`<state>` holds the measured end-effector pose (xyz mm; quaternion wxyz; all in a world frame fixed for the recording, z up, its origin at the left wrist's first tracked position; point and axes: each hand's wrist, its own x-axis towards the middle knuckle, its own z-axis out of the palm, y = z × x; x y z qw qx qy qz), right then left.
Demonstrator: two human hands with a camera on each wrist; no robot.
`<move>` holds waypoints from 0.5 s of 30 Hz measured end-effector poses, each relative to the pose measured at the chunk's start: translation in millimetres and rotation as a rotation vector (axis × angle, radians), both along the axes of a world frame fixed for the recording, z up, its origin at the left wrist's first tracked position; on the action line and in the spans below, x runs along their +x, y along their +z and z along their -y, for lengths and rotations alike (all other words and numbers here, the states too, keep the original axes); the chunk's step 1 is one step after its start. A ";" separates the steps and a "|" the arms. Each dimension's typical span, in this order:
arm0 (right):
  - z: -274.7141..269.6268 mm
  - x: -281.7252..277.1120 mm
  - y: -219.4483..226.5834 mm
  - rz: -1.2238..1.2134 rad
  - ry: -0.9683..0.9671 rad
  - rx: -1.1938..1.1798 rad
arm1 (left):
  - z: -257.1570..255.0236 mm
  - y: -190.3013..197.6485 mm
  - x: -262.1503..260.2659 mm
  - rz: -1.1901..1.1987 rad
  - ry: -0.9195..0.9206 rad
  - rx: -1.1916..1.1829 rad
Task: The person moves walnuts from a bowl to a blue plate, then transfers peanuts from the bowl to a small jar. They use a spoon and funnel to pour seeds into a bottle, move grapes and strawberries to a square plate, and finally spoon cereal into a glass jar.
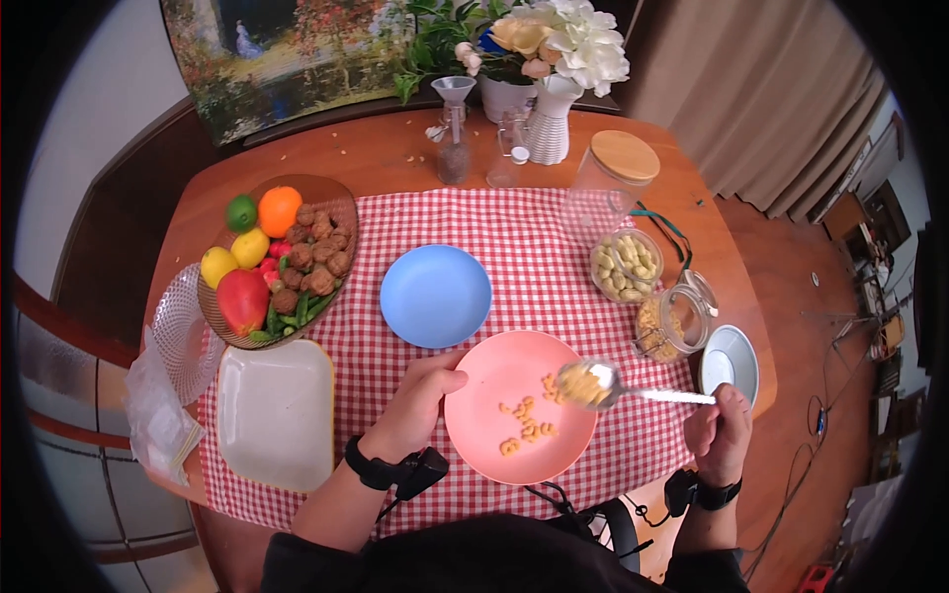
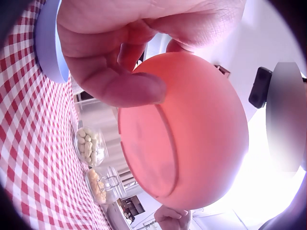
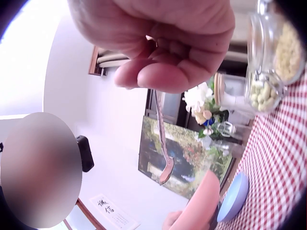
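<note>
My left hand [image 1: 410, 400] grips the left rim of a pink bowl [image 1: 479, 405], thumb on top. Raised off the cloth, the bowl shows its underside [image 2: 201, 134] in the left wrist view, with fingers curled against it. Inside lie several small golden-yellow curled pieces [image 1: 527, 427]. A metal spoon [image 1: 645, 393] is pinched by the handle end in my right hand [image 1: 727, 435]. Its head, loaded with similar yellow pieces [image 1: 583, 383], is over the bowl's right side. The right wrist view shows the spoon [image 3: 166, 168] from the side, hanging beyond my fingers.
A blue plate [image 1: 435, 296] lies behind the bowl, a white tray [image 1: 277, 420] at left. Fruit and brown balls fill a brown platter [image 1: 348, 212]. At right stand a peanut jar [image 1: 626, 265], an open clip-top jar of yellow pieces [image 1: 660, 328] and a pale bowl [image 1: 729, 361].
</note>
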<state>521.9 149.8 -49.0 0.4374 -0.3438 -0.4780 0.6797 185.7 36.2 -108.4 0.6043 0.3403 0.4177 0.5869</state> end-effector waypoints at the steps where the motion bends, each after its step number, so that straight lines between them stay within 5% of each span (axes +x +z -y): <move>1: -3.4 6.0 4.0 0.020 -0.050 0.054 | 0.1 4.5 2.5 0.017 0.042 -0.022; 10: -26.3 74.4 -3.5 0.028 -0.568 0.143 | -7.0 14.2 11.0 0.084 0.103 -0.045; 15: -27.2 85.3 -10.5 0.247 -0.586 0.234 | -10.4 15.2 12.0 0.065 0.096 -0.016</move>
